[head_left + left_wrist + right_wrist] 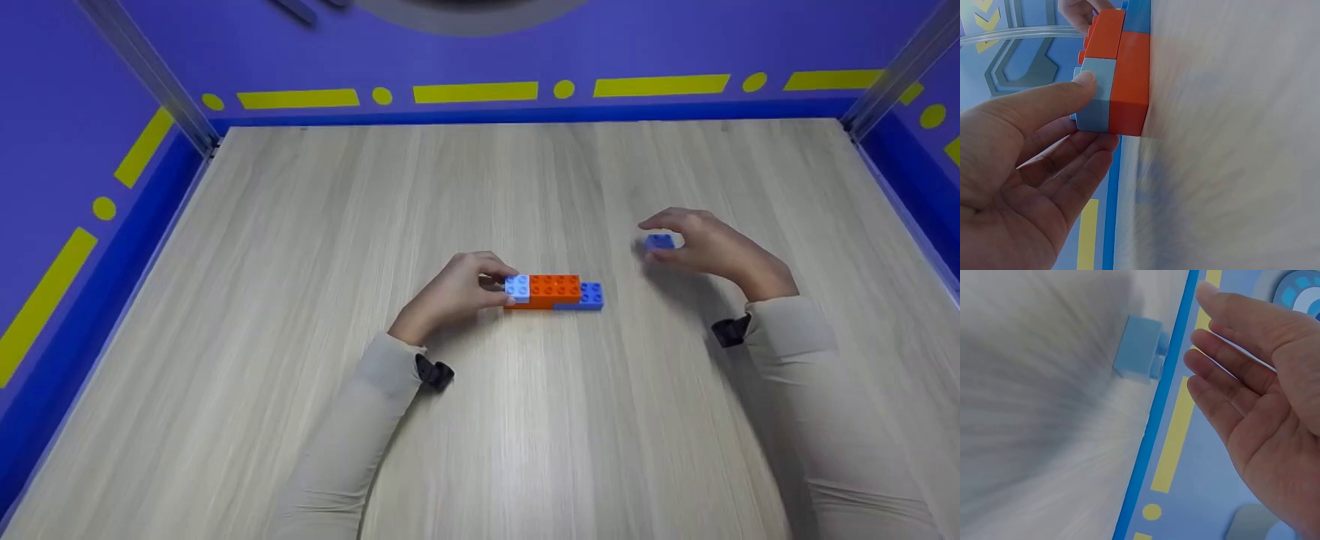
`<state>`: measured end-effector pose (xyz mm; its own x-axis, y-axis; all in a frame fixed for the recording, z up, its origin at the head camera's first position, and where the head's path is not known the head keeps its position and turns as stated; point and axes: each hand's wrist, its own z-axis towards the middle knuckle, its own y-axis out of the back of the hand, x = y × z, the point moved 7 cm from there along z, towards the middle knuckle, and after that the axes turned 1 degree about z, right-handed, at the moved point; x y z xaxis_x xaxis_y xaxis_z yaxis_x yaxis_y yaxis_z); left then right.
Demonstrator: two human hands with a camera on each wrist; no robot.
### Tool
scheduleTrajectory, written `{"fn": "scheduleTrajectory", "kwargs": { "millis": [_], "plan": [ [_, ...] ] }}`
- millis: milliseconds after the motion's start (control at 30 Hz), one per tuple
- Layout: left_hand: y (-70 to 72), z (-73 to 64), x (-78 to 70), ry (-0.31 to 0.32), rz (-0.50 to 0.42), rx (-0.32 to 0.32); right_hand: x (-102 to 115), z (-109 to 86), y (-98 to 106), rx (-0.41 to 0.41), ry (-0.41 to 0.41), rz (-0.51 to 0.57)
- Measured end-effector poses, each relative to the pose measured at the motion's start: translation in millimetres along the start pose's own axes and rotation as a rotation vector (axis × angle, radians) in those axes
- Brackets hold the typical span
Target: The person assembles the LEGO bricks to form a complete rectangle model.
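Note:
A two-layer row of toy building bricks lies on the table. Its lower layer has an orange-red brick on the left and a blue brick on the right. On top sit a long orange-red brick and, at the left end, a small light blue brick. My left hand pinches that light blue brick, thumb on the near side and fingers on the far side. To the right, my right hand hovers with parted fingers over a separate small blue brick, whose studs point up.
The wood-grain table is bordered at the back and sides by blue-purple panels with yellow dashes. Metal posts stand at the far corners. Each wrist wears a black camera mount.

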<state>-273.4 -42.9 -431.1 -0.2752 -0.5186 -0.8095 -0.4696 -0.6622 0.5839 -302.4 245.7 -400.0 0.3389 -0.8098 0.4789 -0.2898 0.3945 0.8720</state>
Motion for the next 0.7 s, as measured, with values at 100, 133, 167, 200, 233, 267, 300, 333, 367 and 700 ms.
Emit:
{"fn": "scheduleTrajectory", "kwargs": {
  "millis": [100, 133, 167, 200, 233, 267, 300, 333, 367, 700],
  "plan": [
    [-0.3, 0.3, 0.7, 0.001, -0.001, 0.001, -3, 0.1, 0, 0.004, 0.005, -0.009],
    [-0.3, 0.4, 1.0, 0.001, -0.001, 0.001, -4, 0.0, 0, 0.006, 0.005, -0.010],
    [-0.4, 0.6, 1.2, 0.002, -0.002, 0.001, -5, 0.0, 0, 0.008, 0.004, -0.010],
    [-0.4, 0.6, 1.6, 0.004, -0.002, 0.000, -6, 0.0, 0, 0.010, 0.002, -0.011],
    [-0.4, 0.6, 2.0, 0.006, 0.000, 0.000, -7, 0.0, 0, 0.013, -0.001, -0.012],
    [-0.4, 0.6, 2.1, 0.006, -0.001, -0.001, -9, 0.0, 0, 0.017, -0.004, -0.012],
    [-0.5, 0.5, 2.2, 0.006, -0.002, -0.001, -10, 0.1, 0, 0.021, -0.008, -0.012],
    [-0.5, 0.4, 2.2, 0.006, -0.003, -0.001, -11, 0.1, -1, 0.022, -0.011, -0.012],
    [-0.6, 0.3, 2.2, 0.005, -0.004, -0.002, -12, 0.5, -1, 0.024, -0.013, -0.013],
    [-0.2, 0.7, 1.2, -0.001, -0.008, -0.005, -21, 1.9, -3, 0.060, -0.082, 0.022]
  ]
}}
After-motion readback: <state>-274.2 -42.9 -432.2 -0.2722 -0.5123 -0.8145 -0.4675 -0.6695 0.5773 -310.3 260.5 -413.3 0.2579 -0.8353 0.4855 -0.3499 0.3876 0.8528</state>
